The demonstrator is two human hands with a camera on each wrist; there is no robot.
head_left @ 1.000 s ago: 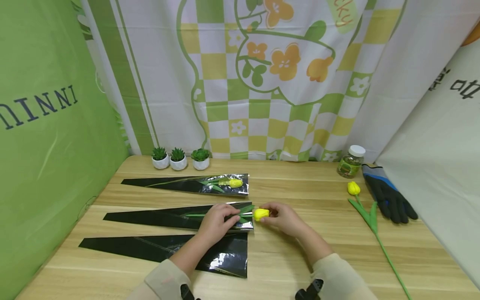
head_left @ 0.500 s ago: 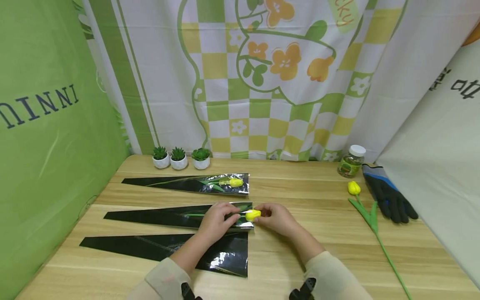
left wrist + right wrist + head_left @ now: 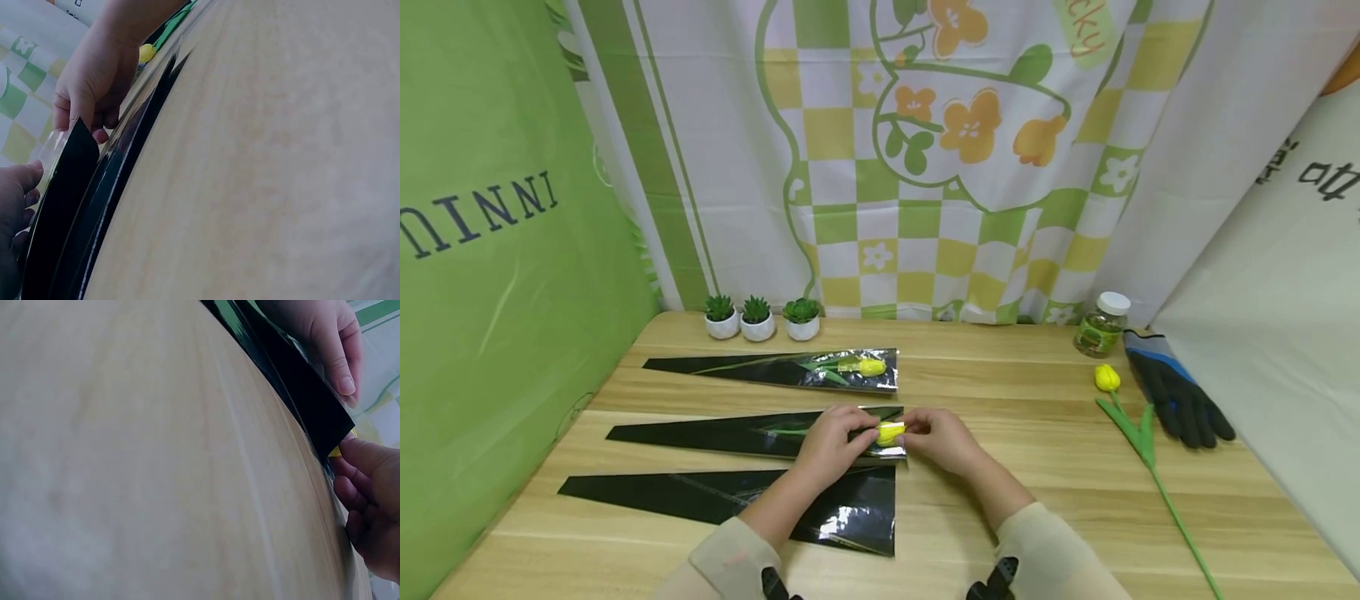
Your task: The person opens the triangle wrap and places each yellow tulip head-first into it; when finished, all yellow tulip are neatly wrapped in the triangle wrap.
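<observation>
A yellow tulip [image 3: 891, 433] lies in the mouth of the middle black flower sleeve [image 3: 700, 432], its head under the clear film. My right hand [image 3: 951, 442] pinches the tip of the bloom at the sleeve's open end. From the other side, my left hand [image 3: 835, 446] holds the sleeve's film between thumb and fingers, covering part of the stem. In the right wrist view, yellow shows beside the right thumb [image 3: 365, 453] at the black sleeve corner. The left wrist view has the sleeve edge [image 3: 62, 187] raised between both hands.
Behind lies a sleeve [image 3: 760, 367] with a tulip inside; in front, a flat black sleeve [image 3: 842, 512]. To the right are a loose tulip [image 3: 1107, 378], a dark glove [image 3: 1176, 392] and a white-lidded jar [image 3: 1102, 325]. Small potted succulents [image 3: 757, 318] line the back left.
My right hand has moved left, pushing the tulip head from outside the sleeve's mouth to under its film. My left hand has stayed in place.
</observation>
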